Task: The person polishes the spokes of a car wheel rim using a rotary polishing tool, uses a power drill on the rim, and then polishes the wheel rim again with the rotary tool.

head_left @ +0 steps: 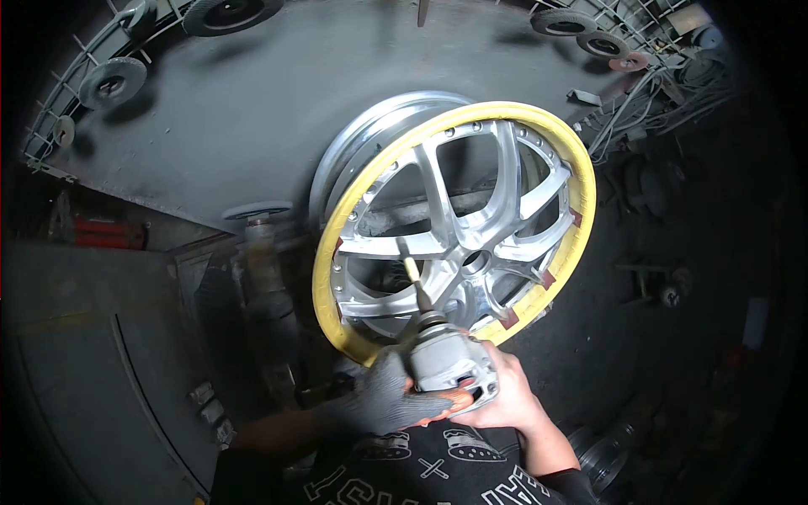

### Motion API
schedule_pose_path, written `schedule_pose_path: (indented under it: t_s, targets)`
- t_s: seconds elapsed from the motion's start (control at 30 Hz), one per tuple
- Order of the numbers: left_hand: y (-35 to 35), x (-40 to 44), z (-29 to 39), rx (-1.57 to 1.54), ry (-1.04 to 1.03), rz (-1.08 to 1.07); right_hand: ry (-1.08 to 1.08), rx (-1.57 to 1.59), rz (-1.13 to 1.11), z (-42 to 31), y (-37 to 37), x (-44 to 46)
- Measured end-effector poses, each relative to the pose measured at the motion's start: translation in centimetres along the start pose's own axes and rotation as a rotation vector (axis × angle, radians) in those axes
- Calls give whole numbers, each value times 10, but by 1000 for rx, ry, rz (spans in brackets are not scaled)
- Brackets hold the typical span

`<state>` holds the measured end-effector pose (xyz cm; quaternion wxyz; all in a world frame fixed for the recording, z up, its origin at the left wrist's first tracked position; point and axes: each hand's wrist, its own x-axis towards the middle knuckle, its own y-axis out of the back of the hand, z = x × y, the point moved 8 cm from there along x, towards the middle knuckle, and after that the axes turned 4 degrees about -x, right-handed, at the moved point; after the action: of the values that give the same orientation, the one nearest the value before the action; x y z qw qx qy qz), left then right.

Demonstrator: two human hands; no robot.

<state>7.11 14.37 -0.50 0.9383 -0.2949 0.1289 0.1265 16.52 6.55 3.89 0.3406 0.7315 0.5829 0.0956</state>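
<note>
My left hand, in a grey glove with orange fingertips, is closed around the left side of a grey die grinder. My bare right hand grips the same tool from the right. From its nose a thin shaft with a pale yellow section points up at the wheel; whether its slightly blurred tip touches a spoke I cannot tell. A silver alloy wheel leans tilted beyond the tool, its outer lip covered in yellow tape. Dark red patches sit along the lip's lower right.
Behind the wheel is a grey panel. Abrasive discs hang on wire racks at the upper corners. Cables bunch at upper right. A grey cabinet stands at left, with a red object above it.
</note>
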Motion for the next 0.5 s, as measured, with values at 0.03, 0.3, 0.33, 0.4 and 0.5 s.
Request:
schedule_pose_path:
  t_s: [0.03, 0.3, 0.33, 0.4, 0.5]
  targets:
    - [4, -5, -2, -21, -56, 38, -1, -10, -30, -4, -6, 4]
    - [44, -34, 10, -171, -244, 83, 129, -16, -99, -32, -31, 30]
    - [46, -36, 4, -78, -145, 19, 118, -9, -103, -32, -30, 30]
    - [40, -36, 4, 18, -47, -43, 131, -68, -64, -31, -24, 24]
    - [20, -28, 24, -245, -84, -11, 130, -119, 2, -27, -9, 9]
